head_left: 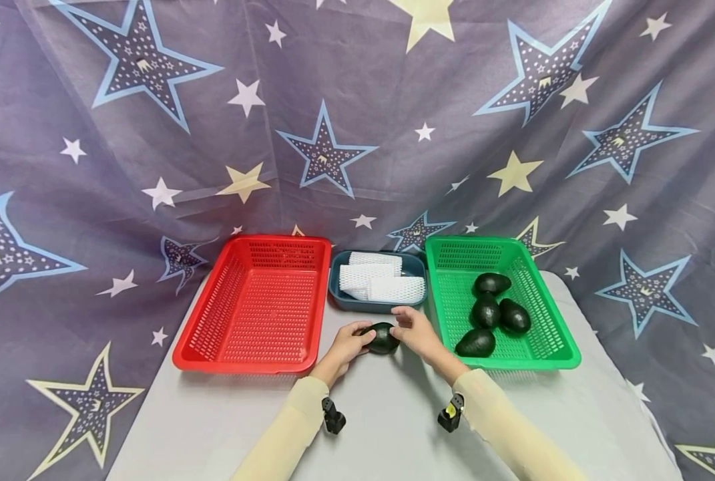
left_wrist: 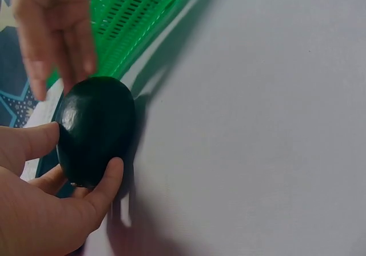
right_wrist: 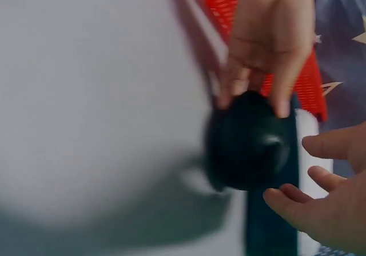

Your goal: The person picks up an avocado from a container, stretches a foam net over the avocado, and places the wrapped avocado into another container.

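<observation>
Between both hands, in front of the blue tub, is a dark green avocado [head_left: 383, 339]. My left hand [head_left: 346, 347] pinches its left end, with the thumb on one side and fingers on the other in the left wrist view. The right hand [head_left: 418, 335] hovers at the avocado's other end, fingers spread and loosely bent. In the right wrist view a gap shows between the right fingertips [right_wrist: 275, 198] and the avocado [right_wrist: 247, 144]. The blue tub [head_left: 366, 306] holds several white foam mesh sleeves [head_left: 396, 289].
A red basket [head_left: 246, 366], with nothing seen inside, stands on the left of the pale table [head_left: 387, 434]. On the right, a green basket [head_left: 513, 364] contains several avocados [head_left: 485, 311]. Behind hangs a star-patterned cloth [head_left: 357, 80].
</observation>
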Available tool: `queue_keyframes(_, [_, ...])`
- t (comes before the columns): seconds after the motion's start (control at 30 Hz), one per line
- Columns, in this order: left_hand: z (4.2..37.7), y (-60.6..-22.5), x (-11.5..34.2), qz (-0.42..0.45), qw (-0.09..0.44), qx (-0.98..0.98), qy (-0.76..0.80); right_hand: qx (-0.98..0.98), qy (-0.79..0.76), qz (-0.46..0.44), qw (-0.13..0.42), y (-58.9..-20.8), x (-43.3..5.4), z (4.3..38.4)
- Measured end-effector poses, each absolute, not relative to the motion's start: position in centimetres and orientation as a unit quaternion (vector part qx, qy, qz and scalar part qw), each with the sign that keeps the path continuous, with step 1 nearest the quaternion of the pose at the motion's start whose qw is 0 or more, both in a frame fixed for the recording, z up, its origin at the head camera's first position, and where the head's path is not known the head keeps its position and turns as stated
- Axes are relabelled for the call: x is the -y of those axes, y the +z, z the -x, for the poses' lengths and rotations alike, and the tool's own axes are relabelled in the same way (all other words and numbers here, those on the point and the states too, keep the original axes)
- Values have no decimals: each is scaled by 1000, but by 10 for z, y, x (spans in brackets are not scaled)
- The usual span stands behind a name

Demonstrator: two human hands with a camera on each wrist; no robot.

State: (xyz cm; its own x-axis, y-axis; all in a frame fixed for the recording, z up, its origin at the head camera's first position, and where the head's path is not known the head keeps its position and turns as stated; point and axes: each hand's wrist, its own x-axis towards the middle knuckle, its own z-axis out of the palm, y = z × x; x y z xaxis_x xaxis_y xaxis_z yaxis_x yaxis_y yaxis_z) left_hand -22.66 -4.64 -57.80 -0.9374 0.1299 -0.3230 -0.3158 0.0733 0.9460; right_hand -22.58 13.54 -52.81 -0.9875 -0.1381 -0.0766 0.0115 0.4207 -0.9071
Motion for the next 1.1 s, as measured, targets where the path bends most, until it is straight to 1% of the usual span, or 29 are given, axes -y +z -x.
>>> queue_keyframes(0.23, [227, -577, 47, 66, 164, -714, 677, -860, -498, 105, 47, -484, -140, 253])
queue_keyframes(0.4, [227, -578, 48, 68, 165, -714, 677, -896, -418, 149, 33, -468, -149, 277])
queue_keyframes(0.7, [227, -580, 49, 71, 169, -711, 679, -945, -263, 186, 56, -473, -153, 307])
queue_keyframes(1.1, [225, -576, 47, 73, 166, -714, 677, -974, -134, 162, 86, -481, -144, 322])
